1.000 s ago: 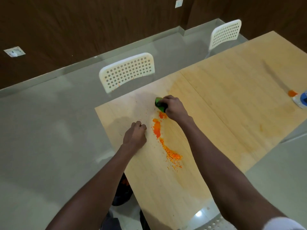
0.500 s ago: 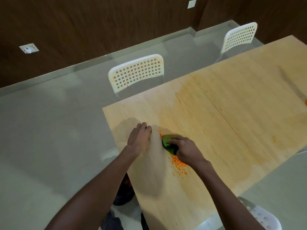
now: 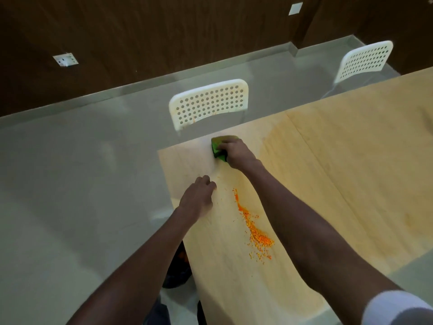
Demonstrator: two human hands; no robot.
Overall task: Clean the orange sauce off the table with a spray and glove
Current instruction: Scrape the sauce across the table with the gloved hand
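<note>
A streak of orange sauce point(image 3: 254, 228) with scattered crumbs lies on the light wooden table point(image 3: 339, 174), running from its middle toward the near edge. My right hand point(image 3: 236, 152) grips a green glove point(image 3: 218, 146) and presses it on the table close to the far edge, beyond the sauce. My left hand point(image 3: 198, 198) rests on the table left of the streak with its fingers curled, holding nothing. No spray bottle is in view.
A white perforated chair point(image 3: 208, 103) stands just past the table's far edge, and a second chair point(image 3: 365, 61) at the back right. Grey floor lies to the left. A dark object point(image 3: 175, 270) sits under the table's left edge.
My right hand has carried the green glove from the middle of the sauce streak up to the table's far edge. The left hand has stayed in place. The view shifted left.
</note>
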